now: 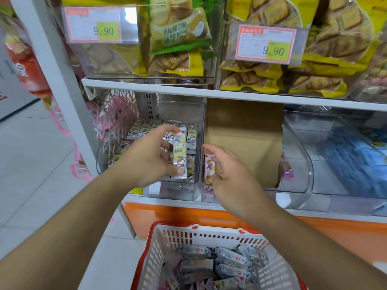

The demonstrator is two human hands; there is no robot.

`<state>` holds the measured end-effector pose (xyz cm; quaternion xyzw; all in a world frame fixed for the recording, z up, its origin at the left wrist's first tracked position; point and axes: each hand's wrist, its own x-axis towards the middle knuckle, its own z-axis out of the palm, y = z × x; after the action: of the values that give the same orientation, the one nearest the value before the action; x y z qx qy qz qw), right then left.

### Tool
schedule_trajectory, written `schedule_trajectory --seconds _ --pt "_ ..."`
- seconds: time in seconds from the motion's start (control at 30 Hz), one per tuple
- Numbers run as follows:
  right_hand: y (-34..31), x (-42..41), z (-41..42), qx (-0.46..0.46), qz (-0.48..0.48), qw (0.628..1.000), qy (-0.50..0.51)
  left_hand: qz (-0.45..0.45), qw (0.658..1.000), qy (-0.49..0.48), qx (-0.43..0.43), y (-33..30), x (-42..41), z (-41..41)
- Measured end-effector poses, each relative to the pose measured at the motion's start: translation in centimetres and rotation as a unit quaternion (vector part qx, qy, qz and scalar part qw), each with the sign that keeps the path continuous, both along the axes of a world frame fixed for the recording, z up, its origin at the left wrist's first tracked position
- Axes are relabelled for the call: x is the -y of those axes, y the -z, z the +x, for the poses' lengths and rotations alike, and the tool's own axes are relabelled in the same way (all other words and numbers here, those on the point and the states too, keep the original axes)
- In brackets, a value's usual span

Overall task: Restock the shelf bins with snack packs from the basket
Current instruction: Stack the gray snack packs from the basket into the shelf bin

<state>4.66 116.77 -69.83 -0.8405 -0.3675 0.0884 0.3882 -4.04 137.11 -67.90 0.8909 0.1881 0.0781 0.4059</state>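
1. Partly done: left hand [146, 158] pinches a snack pack [180, 151] upright at the left bin [104, 151], already part-filled w/ rows.
2. Right hand [228, 174] loose, fingers apart, prob. empty.
3. Basket [155, 254] holds many packs, so plenty left.

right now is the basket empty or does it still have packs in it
Not empty: the basket holds a loose pile of snack packs covering the visible bottom, well below its rim.
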Motion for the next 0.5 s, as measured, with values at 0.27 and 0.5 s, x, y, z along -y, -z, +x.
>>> schedule_trajectory --seconds 0.27,0.5 --pt "0.7 0.3 0.3 -0.021 -0.020 1.000 0.007 0.053 0.996 0.029 -0.066 2.4 -0.8 3.9" --pt "1.4 0.2 0.1 -0.032 -0.039 0.999 -0.005 0.190 0.977 0.021 -0.096 3.2 -0.5 4.0"
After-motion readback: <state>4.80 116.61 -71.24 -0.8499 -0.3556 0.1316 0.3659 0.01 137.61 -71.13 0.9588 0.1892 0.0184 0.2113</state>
